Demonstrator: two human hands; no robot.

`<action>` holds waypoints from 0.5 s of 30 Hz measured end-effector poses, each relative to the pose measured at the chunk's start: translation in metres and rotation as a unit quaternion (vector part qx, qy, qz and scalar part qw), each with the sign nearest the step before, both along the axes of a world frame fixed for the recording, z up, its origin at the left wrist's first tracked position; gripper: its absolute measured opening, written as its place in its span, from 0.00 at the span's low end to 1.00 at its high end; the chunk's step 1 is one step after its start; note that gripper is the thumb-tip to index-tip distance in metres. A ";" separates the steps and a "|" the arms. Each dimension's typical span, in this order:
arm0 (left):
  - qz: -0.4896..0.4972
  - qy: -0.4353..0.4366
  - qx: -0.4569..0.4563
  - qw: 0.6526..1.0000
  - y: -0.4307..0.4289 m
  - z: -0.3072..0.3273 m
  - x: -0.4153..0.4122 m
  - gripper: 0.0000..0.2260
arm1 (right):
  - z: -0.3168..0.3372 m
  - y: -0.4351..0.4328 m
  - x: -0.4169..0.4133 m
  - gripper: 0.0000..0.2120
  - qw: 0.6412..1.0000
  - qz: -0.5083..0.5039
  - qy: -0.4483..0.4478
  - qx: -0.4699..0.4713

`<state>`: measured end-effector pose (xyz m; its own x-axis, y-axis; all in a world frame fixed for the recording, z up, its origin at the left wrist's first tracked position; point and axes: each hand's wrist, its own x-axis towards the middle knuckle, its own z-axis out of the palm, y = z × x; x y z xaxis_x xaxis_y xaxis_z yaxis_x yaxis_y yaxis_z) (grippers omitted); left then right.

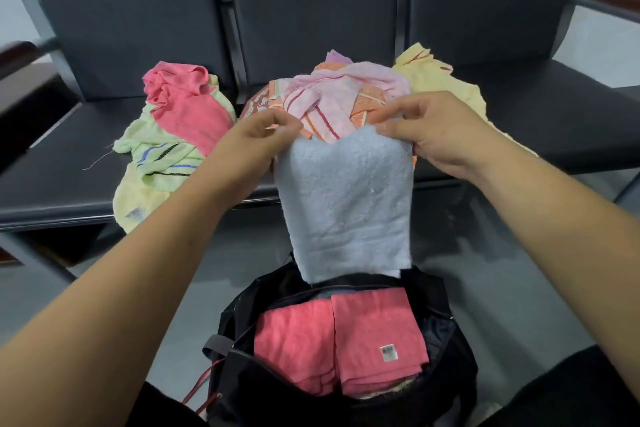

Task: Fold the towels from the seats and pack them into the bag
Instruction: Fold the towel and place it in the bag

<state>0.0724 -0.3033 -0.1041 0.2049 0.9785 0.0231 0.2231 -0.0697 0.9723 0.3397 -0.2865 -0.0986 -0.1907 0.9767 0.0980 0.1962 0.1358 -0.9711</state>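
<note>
I see my pale blue towel point(346, 201), coral-pink towels point(377, 333) in the black bag point(277, 404), and a pink striped towel point(322, 104), orange patterned towel point(367, 101) and green striped towel point(156, 149) on black seats point(69, 156).

No writing can be read anywhere. A small pale label point(388, 352) sits on the folded pink towel point(374, 326) at the right inside the black bag point(459, 367), near that towel's lower edge; it carries rows of dark marks, perhaps characters or a bar code, too small and blurred to make out. A greyish patch point(133, 213) on the pale yellow towel point(138, 196) hanging over the front of the left seat point(69, 166) may be another label, equally blurred
</note>
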 end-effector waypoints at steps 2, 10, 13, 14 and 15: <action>-0.079 0.142 0.029 0.986 0.001 -0.002 -0.005 0.20 | 0.002 -0.004 0.000 0.08 0.997 0.045 0.004 -0.056; -0.022 0.300 0.135 0.944 0.000 -0.005 0.003 0.07 | 0.008 -0.011 -0.003 0.06 0.940 0.028 -0.329 0.087; -0.034 0.197 0.112 0.973 -0.001 -0.003 0.002 0.06 | 0.001 -0.007 0.002 0.03 0.974 0.027 -0.211 0.082; -0.036 0.164 0.106 0.980 -0.002 -0.003 0.002 0.03 | -0.002 -0.006 0.004 0.02 0.979 0.041 -0.184 0.073; -0.035 0.137 0.097 0.985 -0.003 -0.002 0.003 0.01 | -0.004 -0.006 0.005 0.02 0.985 0.049 -0.156 0.059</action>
